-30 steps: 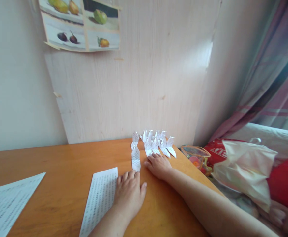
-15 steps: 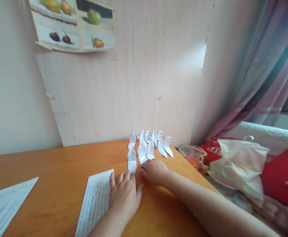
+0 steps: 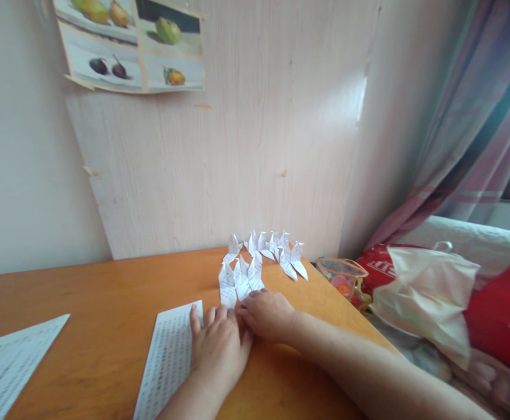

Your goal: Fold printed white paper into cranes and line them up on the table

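Three paper cranes with writing stand side by side in front: a left crane point(image 3: 227, 286), a middle crane point(image 3: 241, 273) and a right crane point(image 3: 255, 269). My right hand point(image 3: 267, 314) is at their near ends, its fingers bent and closed at the front edge of the paper; the fingertips are partly hidden. My left hand point(image 3: 217, 341) lies palm down with its fingers apart, just short of the left crane and over the edge of a sheet of written paper point(image 3: 167, 356). The two hands nearly touch at the left thumb.
Behind stand several more paper cranes point(image 3: 270, 244) near the board. Another written sheet point(image 3: 14, 361) lies at the left of the wooden desk point(image 3: 97, 309). Beyond its right edge are a clear container point(image 3: 340, 269), a pale plastic bag point(image 3: 428, 297) and red bags point(image 3: 506, 315).
The three front cranes have slid left and sit closer together, apart from the back ones. My right hand has moved left with them; my left hand has shifted slightly left.
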Available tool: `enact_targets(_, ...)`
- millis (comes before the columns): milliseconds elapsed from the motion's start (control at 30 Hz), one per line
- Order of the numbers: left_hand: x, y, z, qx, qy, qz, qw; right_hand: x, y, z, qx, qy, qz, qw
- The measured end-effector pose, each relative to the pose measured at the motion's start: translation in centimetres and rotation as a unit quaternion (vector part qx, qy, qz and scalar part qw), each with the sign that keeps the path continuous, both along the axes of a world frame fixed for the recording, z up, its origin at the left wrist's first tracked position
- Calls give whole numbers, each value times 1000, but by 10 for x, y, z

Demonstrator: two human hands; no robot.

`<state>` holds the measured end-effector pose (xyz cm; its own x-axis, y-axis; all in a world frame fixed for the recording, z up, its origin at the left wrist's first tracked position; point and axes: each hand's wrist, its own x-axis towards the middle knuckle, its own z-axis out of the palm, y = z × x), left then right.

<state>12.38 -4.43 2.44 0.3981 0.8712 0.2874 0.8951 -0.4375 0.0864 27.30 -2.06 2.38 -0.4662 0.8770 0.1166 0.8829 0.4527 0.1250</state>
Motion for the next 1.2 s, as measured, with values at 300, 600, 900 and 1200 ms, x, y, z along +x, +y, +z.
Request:
enact_targets(300, -3, 4, 5, -39, 17, 24, 999, -11, -5, -1, -10, 54, -12, 998)
enact_targets(600, -9, 9, 6, -45, 29, 52, 997, -21, -8, -3, -16, 152, 7, 988)
enact_targets(900, -6, 9, -7, -1, 1, 13, 1000, -9, 1, -5, 64, 315, -45, 946)
enact_targets(1200, -5, 16, -28, -31, -6, -67, 997, 28, 62, -7, 36, 251, -193, 948)
